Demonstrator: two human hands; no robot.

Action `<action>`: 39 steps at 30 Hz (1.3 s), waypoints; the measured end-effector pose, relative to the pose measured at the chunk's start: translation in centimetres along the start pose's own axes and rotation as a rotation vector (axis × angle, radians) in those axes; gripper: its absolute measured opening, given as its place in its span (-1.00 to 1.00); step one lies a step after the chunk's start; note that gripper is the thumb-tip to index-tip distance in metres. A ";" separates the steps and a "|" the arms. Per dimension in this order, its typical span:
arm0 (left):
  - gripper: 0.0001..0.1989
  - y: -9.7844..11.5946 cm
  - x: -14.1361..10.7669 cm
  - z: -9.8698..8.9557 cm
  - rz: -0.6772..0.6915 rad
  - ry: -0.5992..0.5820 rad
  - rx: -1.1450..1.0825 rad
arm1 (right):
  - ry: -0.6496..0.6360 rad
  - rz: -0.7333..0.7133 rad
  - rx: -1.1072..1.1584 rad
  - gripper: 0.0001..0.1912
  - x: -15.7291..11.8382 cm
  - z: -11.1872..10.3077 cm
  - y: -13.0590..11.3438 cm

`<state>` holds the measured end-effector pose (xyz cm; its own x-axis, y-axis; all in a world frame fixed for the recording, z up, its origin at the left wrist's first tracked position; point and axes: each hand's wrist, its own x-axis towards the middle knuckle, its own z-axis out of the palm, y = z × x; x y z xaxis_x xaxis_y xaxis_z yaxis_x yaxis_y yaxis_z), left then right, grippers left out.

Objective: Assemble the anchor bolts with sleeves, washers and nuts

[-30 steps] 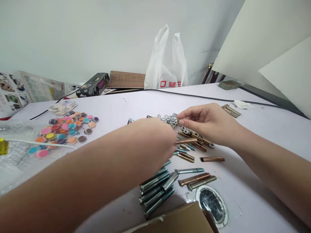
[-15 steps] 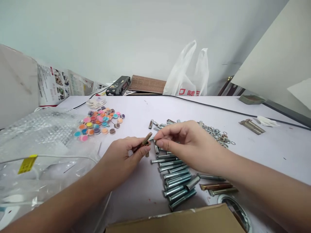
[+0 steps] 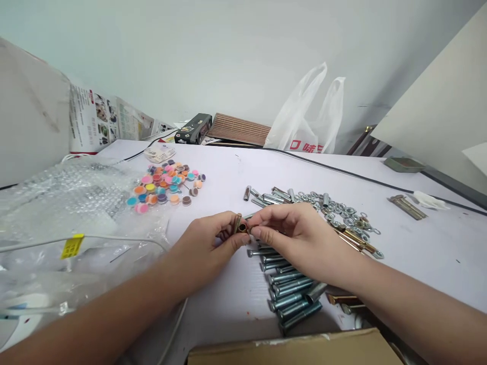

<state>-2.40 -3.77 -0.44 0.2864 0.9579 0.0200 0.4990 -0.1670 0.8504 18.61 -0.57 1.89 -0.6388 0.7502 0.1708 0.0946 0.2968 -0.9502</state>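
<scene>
My left hand point(image 3: 213, 246) is closed on brass-coloured metal parts: a bolt point(image 3: 237, 223) standing steeply between the fingers and a hollow sleeve point(image 3: 242, 228) with its open end showing. My right hand point(image 3: 292, 230) pinches something small and mostly hidden at the sleeve's edge, its fingertips touching or nearly touching those of my left hand. Silver bolts point(image 3: 291, 289) lie in a rough column below my right hand. Beyond it are short silver sleeves point(image 3: 277, 196), and a pile of washers and nuts point(image 3: 344, 213) lies to the right, with several brass-coloured pieces point(image 3: 352, 238) beside it.
Colourful round caps point(image 3: 167, 182) and bubble wrap point(image 3: 83, 192) are on the left. A cardboard box edge point(image 3: 297, 347) is at the front. At the back stand a white plastic bag point(image 3: 304, 119) and a black cable point(image 3: 327, 163). Larger bolts point(image 3: 408, 207) lie at the right.
My right hand has come up against my left hand. The bolt in my left hand has turned more upright, and the sleeve's open end now shows. The camera view has shifted slightly.
</scene>
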 end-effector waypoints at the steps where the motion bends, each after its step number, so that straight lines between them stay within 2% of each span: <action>1: -0.71 0.0 -0.1 0.1 0.006 0.006 0.016 | -0.004 0.002 0.017 -0.79 0.0 0.1 -0.1; 6: -0.79 0.3 -0.3 0.4 0.082 0.079 0.066 | -0.010 -0.007 0.102 -0.82 0.1 -0.1 -0.7; 9: -0.76 0.5 -0.3 0.6 0.087 0.142 -0.042 | -0.026 0.007 0.147 -0.82 0.2 -0.6 -0.6; 13: -0.79 1.0 0.0 0.7 0.100 0.169 -0.236 | -0.081 -0.004 0.204 -0.84 0.2 -1.0 -0.1; 17: -0.79 1.1 0.5 0.6 0.112 0.185 -0.356 | -0.120 -0.103 0.201 -0.90 0.2 -0.5 -0.1; 21: -0.71 0.7 0.9 0.7 0.117 0.245 -0.366 | -0.050 -0.251 -0.013 -0.86 0.3 -0.6 -0.1; 24: -0.71 0.6 1.0 0.8 0.036 0.281 -0.347 | 0.061 -0.273 -0.087 -0.90 0.7 -1.4 0.2; 26: -0.69 0.6 1.1 1.0 -0.018 0.262 -0.357 | 0.148 -0.300 -0.064 -0.92 1.0 -1.7 0.4; 29: -0.73 0.7 1.3 1.4 -0.009 0.175 -0.379 | 0.242 -0.379 0.028 -0.96 1.3 -1.1 0.2; 33: -0.79 0.7 1.6 1.6 0.012 0.072 -0.351 | 0.219 -0.415 0.108 -0.94 1.4 0.5 -0.1; 36: -0.74 0.6 1.8 1.6 0.019 0.065 -0.342 | 0.216 -0.427 0.065 -0.92 1.5 1.1 0.4; 39: -0.78 0.4 1.9 1.6 0.020 0.069 -0.326 | 0.217 -0.439 0.034 -0.93 1.5 1.2 0.9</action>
<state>-0.39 -2.43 -0.89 0.2316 0.9706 0.0648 0.2029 -0.1134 0.9726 16.78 0.11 0.98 -0.4387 0.6656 0.6037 -0.1747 0.5959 -0.7839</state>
